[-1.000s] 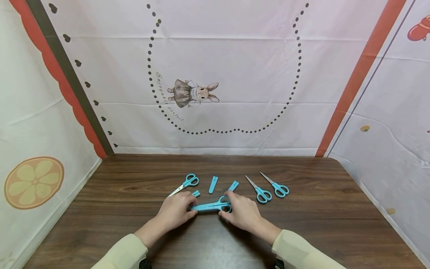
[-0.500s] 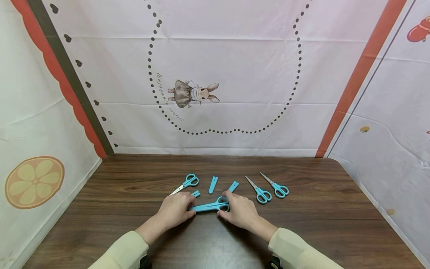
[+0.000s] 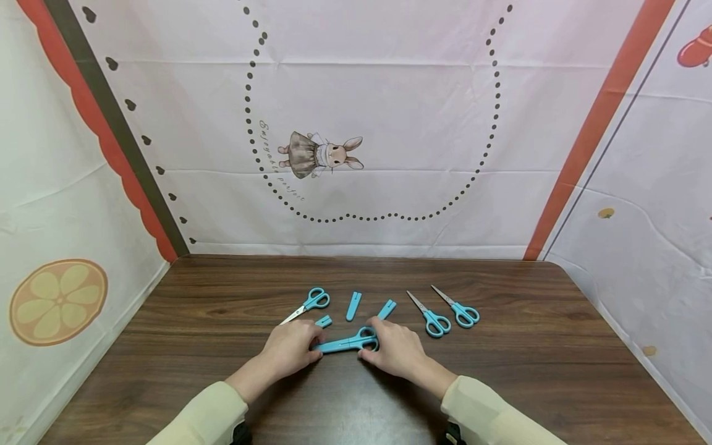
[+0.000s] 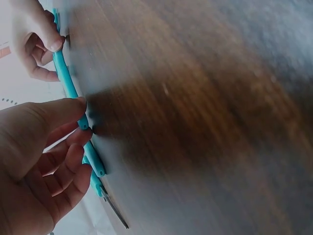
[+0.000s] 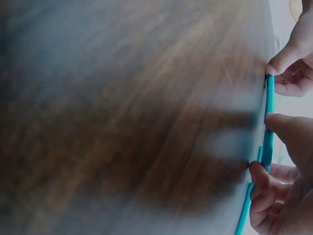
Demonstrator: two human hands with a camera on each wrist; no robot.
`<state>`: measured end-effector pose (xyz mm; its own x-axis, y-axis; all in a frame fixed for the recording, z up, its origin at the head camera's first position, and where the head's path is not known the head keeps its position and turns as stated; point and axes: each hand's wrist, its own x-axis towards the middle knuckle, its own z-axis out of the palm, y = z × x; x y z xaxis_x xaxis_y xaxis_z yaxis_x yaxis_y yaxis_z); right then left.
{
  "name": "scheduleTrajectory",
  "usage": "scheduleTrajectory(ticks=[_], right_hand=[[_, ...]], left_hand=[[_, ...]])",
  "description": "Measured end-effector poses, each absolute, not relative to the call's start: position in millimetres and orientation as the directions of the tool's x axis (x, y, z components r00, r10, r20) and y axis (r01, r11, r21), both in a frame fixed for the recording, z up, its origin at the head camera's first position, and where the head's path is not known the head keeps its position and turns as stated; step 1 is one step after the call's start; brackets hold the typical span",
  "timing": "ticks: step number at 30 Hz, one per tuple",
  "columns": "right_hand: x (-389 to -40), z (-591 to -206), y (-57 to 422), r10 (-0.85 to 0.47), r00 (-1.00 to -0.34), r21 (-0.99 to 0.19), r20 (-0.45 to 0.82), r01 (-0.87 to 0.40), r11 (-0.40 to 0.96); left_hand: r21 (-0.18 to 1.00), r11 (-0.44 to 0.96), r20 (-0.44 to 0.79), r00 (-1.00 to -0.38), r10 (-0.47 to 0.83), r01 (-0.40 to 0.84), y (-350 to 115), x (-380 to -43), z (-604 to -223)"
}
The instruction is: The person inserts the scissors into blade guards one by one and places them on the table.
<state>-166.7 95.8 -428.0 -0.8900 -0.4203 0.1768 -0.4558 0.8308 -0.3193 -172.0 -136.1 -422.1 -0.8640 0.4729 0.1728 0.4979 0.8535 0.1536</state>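
Note:
A pair of scissors with light-blue handles, its blades inside a light-blue sheath (image 3: 336,345), lies across the table between both hands in the head view. My left hand (image 3: 292,347) pinches the sheath's tip end between thumb and fingers. At the other end, my right hand (image 3: 397,350) grips the handle loops (image 3: 367,331), partly covering them. The left wrist view shows the left thumb (image 4: 63,111) on the near side of the sheath. Just beyond the left hand lies another blue sheath (image 3: 324,321), partly hidden, beside bare-bladed scissors (image 3: 316,299).
Two more loose sheaths, one in the middle (image 3: 353,306) and one by the right fingers (image 3: 387,308), lie behind the held scissors. Two bare-bladed scissors, a nearer pair (image 3: 436,323) and a farther pair (image 3: 465,315), rest to the right on the brown wooden table (image 3: 528,346).
The sheathed scissors have shifted slightly left, and both hands with them, the right hand more. Both hands keep their hold. The other scissors and sheaths have stayed in place.

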Motion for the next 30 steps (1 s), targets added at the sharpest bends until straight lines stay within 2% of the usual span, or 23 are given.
scheduleTrajectory(ticks=[11,30], right_hand=[[-167.3,-425.1,94.8,-0.427,-0.894,-0.287,0.134,-0.447,0.847],[-168.0,-427.7,94.8,-0.425,-0.895,-0.286,0.133,-0.445,0.849]], left_hand=[[0.134,0.853,0.169,-0.860,0.482,0.505,-134.9,-171.9,-420.9],[0.143,0.856,0.168,-0.864,0.474,0.497,-135.2,-173.7,-421.1]])
